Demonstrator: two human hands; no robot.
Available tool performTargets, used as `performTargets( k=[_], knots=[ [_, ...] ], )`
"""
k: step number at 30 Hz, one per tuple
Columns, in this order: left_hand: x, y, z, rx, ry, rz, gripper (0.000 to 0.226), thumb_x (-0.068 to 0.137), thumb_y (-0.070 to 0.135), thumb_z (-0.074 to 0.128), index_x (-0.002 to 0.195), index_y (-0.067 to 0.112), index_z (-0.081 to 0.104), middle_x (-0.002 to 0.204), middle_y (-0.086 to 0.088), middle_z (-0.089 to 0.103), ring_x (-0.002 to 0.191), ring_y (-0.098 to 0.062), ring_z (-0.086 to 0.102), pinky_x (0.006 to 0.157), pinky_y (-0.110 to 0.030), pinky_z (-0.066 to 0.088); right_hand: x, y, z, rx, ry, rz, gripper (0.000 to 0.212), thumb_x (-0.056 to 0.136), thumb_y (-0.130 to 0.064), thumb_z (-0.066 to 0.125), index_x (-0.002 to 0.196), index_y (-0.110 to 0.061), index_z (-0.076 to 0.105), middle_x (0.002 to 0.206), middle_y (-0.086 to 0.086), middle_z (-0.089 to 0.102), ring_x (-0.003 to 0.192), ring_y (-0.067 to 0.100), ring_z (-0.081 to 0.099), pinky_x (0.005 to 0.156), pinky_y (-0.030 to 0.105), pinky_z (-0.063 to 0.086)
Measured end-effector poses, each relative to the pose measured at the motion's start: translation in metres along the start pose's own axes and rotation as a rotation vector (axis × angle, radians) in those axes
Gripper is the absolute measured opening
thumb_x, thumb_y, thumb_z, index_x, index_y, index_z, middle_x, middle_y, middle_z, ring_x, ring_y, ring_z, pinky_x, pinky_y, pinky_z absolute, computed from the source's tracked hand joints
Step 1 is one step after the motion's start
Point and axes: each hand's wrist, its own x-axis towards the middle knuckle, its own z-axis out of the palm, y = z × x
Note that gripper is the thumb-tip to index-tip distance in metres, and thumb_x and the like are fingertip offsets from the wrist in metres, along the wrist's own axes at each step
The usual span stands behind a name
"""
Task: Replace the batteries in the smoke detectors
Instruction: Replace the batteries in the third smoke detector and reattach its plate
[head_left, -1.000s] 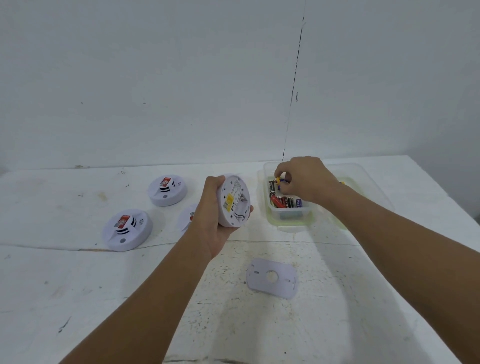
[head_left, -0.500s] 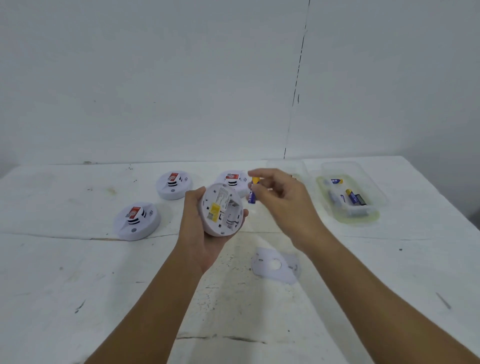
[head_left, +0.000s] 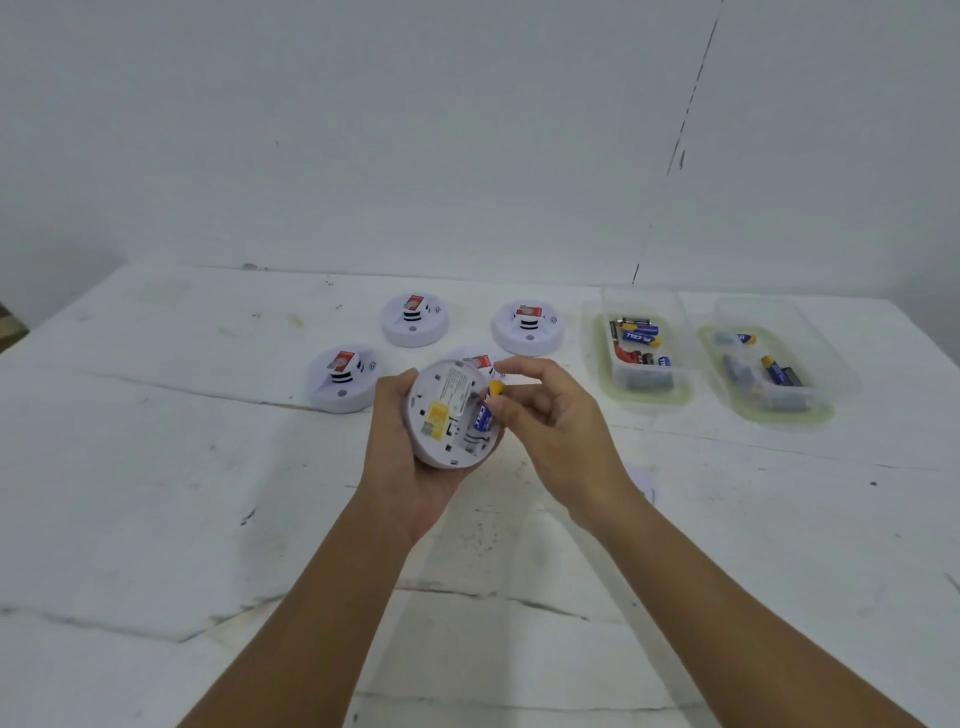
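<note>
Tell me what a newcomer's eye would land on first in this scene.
At centre, the left hand holds an opened smoke detector with its back up, while the right hand pinches a blue and yellow battery at its compartment. Behind them, more smoke detectors lie face up on the white table, and to the right stand two clear trays holding loose batteries.

The held smoke detector (head_left: 451, 413) sits above the table (head_left: 156, 493), with the left hand (head_left: 410, 457) gripping it from its left and below. To its right, the right hand (head_left: 550, 421) pinches a battery (head_left: 487, 408) against its upturned back. Left of it lies one detector (head_left: 341, 378); behind it lie two more (head_left: 414, 319) (head_left: 528, 327), and a fourth (head_left: 480, 361) is partly hidden just behind it. Well to its right stand two trays of batteries, the nearer tray (head_left: 641, 348) and the farther tray (head_left: 769, 364) beyond it.
</note>
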Motion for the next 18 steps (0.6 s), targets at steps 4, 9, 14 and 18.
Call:
performTargets(
  k=[4,9,14,18],
  knots=[
    [-0.007,0.007,-0.013,0.012,0.023,0.035,0.046,0.098,0.045,0.051,0.122,0.011,0.07,0.114,-0.016,0.073,0.1,-0.03,0.066,0.101,-0.048,0.051,0.001,0.01,0.015,-0.126,-0.01,-0.022,0.022,0.095,-0.014,0.076,0.106,-0.033,0.074,0.107,-0.005,0.076,0.095,0.013,0.074,0.084,0.028,0.06],
    [-0.012,0.017,-0.022,0.03,0.046,0.068,0.046,0.098,0.048,0.051,0.119,0.013,0.071,0.108,-0.014,0.074,0.095,-0.029,0.068,0.098,-0.048,0.052,0.004,0.011,0.025,-0.113,-0.062,-0.017,0.021,0.094,-0.009,0.076,0.106,-0.026,0.077,0.088,-0.007,0.074,0.08,0.004,0.067,0.076,0.021,0.057],
    [-0.011,0.021,-0.02,0.048,0.069,0.088,0.043,0.099,0.047,0.051,0.117,0.013,0.072,0.1,-0.014,0.074,0.094,-0.028,0.067,0.098,-0.049,0.052,0.007,0.013,0.028,-0.089,-0.111,-0.014,0.023,0.094,-0.007,0.075,0.111,-0.023,0.077,0.09,-0.004,0.075,0.084,0.007,0.068,0.082,0.024,0.058],
    [-0.007,0.024,-0.015,0.035,0.023,0.077,0.054,0.096,0.049,0.053,0.129,0.009,0.069,0.116,-0.018,0.072,0.109,-0.033,0.064,0.111,-0.053,0.045,0.01,0.009,0.024,-0.039,-0.103,-0.016,0.024,0.092,-0.005,0.078,0.109,-0.022,0.076,0.089,-0.004,0.075,0.085,0.009,0.069,0.081,0.025,0.059]
  ],
)
